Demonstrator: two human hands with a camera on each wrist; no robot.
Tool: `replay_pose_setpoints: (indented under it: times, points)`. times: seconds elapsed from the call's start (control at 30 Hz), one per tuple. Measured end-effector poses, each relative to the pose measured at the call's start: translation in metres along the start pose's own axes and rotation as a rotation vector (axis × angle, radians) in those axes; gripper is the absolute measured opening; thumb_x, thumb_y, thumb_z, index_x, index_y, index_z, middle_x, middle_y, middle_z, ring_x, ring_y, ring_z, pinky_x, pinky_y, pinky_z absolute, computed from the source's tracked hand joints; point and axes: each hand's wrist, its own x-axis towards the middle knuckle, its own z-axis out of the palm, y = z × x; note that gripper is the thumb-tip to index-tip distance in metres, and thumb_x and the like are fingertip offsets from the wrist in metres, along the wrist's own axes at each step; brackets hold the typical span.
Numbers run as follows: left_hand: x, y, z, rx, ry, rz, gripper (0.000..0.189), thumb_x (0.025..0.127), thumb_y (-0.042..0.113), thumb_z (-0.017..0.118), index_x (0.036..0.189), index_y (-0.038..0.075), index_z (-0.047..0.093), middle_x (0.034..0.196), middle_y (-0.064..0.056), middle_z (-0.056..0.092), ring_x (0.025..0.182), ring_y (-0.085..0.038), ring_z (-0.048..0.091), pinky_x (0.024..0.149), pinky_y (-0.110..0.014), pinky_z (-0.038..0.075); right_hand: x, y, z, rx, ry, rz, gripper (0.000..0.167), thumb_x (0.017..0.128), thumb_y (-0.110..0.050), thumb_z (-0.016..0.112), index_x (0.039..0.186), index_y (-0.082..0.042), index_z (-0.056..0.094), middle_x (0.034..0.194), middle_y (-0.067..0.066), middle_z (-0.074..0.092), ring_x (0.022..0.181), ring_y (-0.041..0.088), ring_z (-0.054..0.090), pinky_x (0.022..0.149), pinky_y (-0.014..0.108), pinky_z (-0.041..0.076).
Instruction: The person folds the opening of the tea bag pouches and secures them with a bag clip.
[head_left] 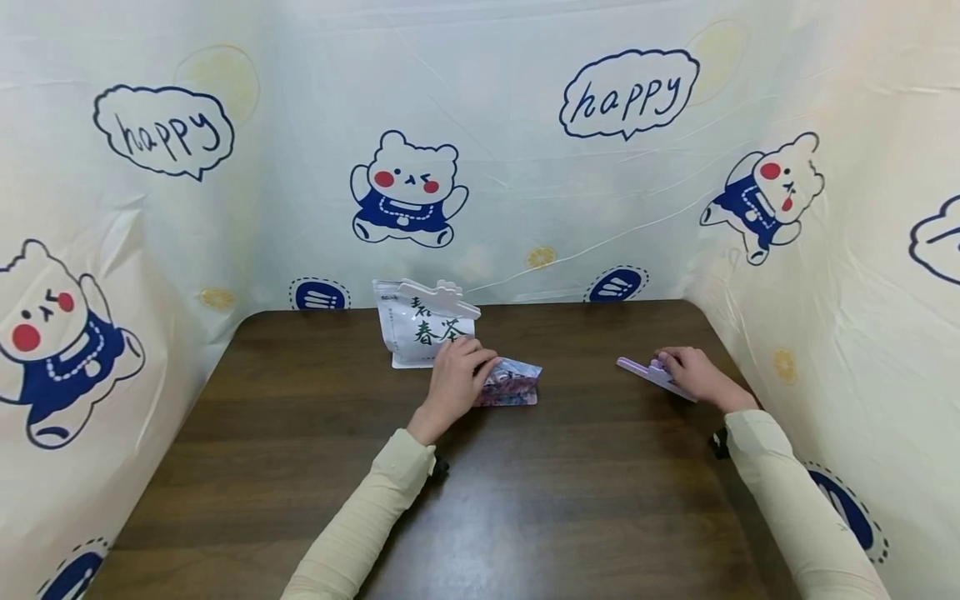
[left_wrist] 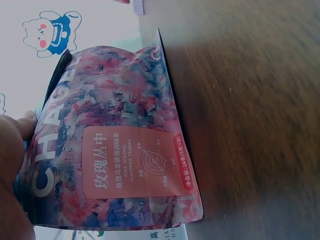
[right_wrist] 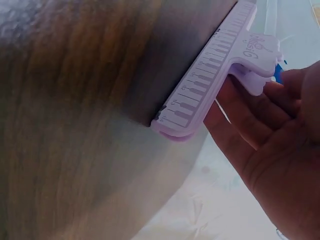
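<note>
My left hand [head_left: 455, 379] grips the folded top of a pink and blue floral tea pouch [head_left: 512, 387]. The left wrist view shows the printed front of this pouch [left_wrist: 120, 150], labelled as rose oolong teabags, with part of the hand [left_wrist: 12, 170] along its upper edge. Over at the right side of the table, my right hand [head_left: 696, 374] holds a light purple bag clip [head_left: 654, 377] by its handle. Piano keys are printed along the clip [right_wrist: 200, 80] in the right wrist view, and fingers [right_wrist: 250, 112] curl under its handle.
A white tea bag [head_left: 408, 333] with dark green characters stands behind my left hand, a white clip [head_left: 442, 297] across its top. The brown wooden table [head_left: 525, 508] is bordered by a pale curtain [head_left: 510, 192] with bear prints at the back and sides.
</note>
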Motion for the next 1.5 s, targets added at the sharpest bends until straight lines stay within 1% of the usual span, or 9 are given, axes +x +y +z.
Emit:
replay_pose_setpoints:
  times: [0.1,0.2,0.3,0.5,0.67,0.8,1.03,1.33,1.5]
  points:
    - [0.001,0.000,-0.001,-0.002,0.000,0.001,0.016,0.098,0.026,0.070,0.096,0.014,0.081,0.080,0.002,0.066,0.078,-0.019,0.057,0.070,-0.037,0.039,0.000,0.000,-0.002,0.035,-0.022,0.038,0.041,0.106,-0.026,0.054,0.122,0.011,0.065,0.098,0.021,0.071,0.084,0.026,0.062,0.079,0.047,0.052]
    - [0.001,0.000,0.000,-0.002,0.005,0.003,0.016,0.098,0.026,0.070,0.095,0.014,0.081,0.080,0.002,0.065,0.077,-0.019,0.056,0.070,-0.036,0.039,0.000,0.000,-0.004,0.045,-0.043,0.044,0.046,0.102,-0.029,0.063,0.125,0.011,0.065,0.111,0.023,0.072,0.092,0.026,0.065,0.085,0.048,0.055]
    - [0.001,0.000,0.000,-0.005,0.023,0.008,0.014,0.097,0.024,0.072,0.095,0.013,0.081,0.079,0.002,0.065,0.076,-0.019,0.056,0.070,-0.036,0.038,0.001,0.000,-0.005,0.050,-0.047,0.033,0.038,0.100,-0.023,0.066,0.121,0.009,0.068,0.110,0.022,0.073,0.090,0.025,0.066,0.083,0.047,0.056]
    - [0.001,-0.001,-0.001,-0.006,0.020,0.008,0.014,0.096,0.023,0.072,0.095,0.013,0.081,0.079,0.002,0.065,0.077,-0.019,0.056,0.070,-0.036,0.039,0.003,-0.001,-0.003,0.028,-0.020,0.009,0.028,0.100,-0.016,0.064,0.112,0.009,0.072,0.103,0.021,0.074,0.089,0.024,0.069,0.078,0.043,0.056]
    - [0.001,-0.001,-0.001,-0.003,0.008,0.001,0.015,0.097,0.025,0.071,0.095,0.013,0.081,0.080,0.002,0.066,0.078,-0.019,0.057,0.070,-0.036,0.040,0.003,-0.001,-0.001,0.018,-0.013,-0.011,0.027,0.094,-0.009,0.066,0.111,0.013,0.071,0.099,0.020,0.074,0.084,0.021,0.065,0.075,0.036,0.054]
    - [0.000,-0.001,-0.001,-0.001,0.012,0.004,0.014,0.096,0.024,0.072,0.095,0.013,0.081,0.080,0.002,0.066,0.078,-0.019,0.057,0.071,-0.036,0.040,0.003,-0.006,-0.002,0.019,-0.021,-0.026,0.029,0.092,-0.008,0.069,0.112,0.013,0.070,0.100,0.021,0.074,0.084,0.022,0.064,0.076,0.039,0.053]
    - [0.001,-0.001,-0.001,0.002,0.016,0.015,0.013,0.096,0.023,0.072,0.094,0.013,0.081,0.080,0.002,0.066,0.077,-0.019,0.056,0.070,-0.037,0.039,0.005,-0.025,-0.005,0.052,-0.022,-0.037,0.031,0.097,-0.011,0.068,0.118,0.013,0.068,0.108,0.024,0.073,0.091,0.027,0.068,0.083,0.049,0.056]
    - [0.001,0.000,-0.003,0.027,-0.005,0.021,0.015,0.097,0.026,0.071,0.095,0.014,0.080,0.080,0.002,0.065,0.078,-0.019,0.056,0.070,-0.036,0.039,0.007,-0.055,-0.004,0.142,-0.022,-0.065,0.030,0.097,-0.012,0.070,0.120,0.008,0.069,0.105,0.019,0.073,0.087,0.023,0.067,0.082,0.047,0.058]
    - [0.001,-0.001,-0.002,0.035,-0.001,0.025,0.016,0.097,0.026,0.070,0.095,0.014,0.080,0.081,0.002,0.066,0.078,-0.019,0.056,0.070,-0.035,0.038,0.009,-0.069,-0.001,0.173,0.037,-0.098,0.025,0.096,-0.014,0.071,0.117,-0.001,0.072,0.106,0.015,0.072,0.087,0.023,0.066,0.082,0.045,0.059]
